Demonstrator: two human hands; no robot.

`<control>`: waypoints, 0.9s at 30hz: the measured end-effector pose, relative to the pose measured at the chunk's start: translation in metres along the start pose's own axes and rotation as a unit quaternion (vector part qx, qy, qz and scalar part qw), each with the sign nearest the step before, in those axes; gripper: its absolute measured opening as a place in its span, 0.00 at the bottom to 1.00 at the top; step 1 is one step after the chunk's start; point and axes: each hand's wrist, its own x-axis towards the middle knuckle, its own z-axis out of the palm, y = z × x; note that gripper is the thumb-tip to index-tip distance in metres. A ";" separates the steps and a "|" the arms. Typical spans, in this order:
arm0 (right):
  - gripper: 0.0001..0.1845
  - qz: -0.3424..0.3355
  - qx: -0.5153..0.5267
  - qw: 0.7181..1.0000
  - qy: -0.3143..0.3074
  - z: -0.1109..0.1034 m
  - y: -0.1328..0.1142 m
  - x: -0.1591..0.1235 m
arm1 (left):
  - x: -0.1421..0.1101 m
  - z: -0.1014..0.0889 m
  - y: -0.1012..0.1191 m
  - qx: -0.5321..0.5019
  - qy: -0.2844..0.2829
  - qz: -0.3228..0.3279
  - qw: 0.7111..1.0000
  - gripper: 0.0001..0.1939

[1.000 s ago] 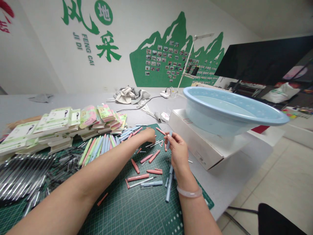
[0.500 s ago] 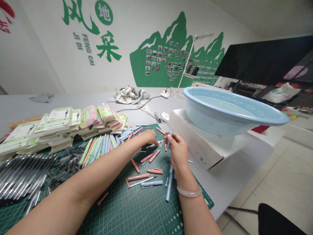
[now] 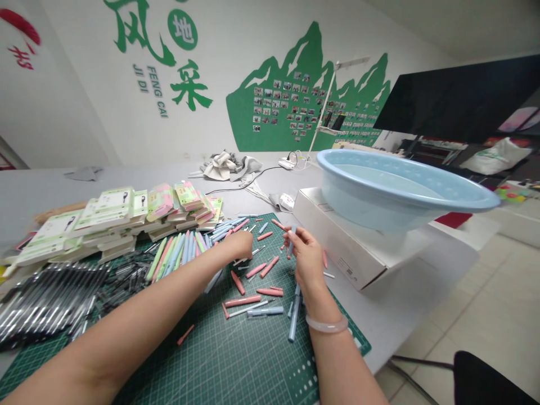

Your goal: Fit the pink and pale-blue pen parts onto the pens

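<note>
A blue pen barrel (image 3: pixel 291 239) is pinched upright in the right hand (image 3: pixel 307 260) above the green cutting mat (image 3: pixel 236 360). The left hand (image 3: pixel 241 244) is curled, knuckles up, over loose pink pen parts (image 3: pixel 257 270) — whether anything is gripped cannot be told. Boxed packs (image 3: pixel 122 216) — stacked at the mat's far left.

White wall (image 3: pixel 76 101) with green characters (image 3: pixel 139 34) and green mountain mural (image 3: pixel 295 73) bearing small photographs, long grey table (image 3: pixel 42 183), crumpled cloth (image 3: pixel 225 165) at far edge, black panel (image 3: pixel 455 98) at right, pale tiled floor (image 3: pixel 489 304), black chair seat (image 3: pixel 493 379).
</note>
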 end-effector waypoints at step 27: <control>0.12 0.023 -0.205 0.950 -0.235 0.030 0.016 -0.032 | -0.075 0.024 -0.009 -0.756 0.009 -0.019 0.655 0.14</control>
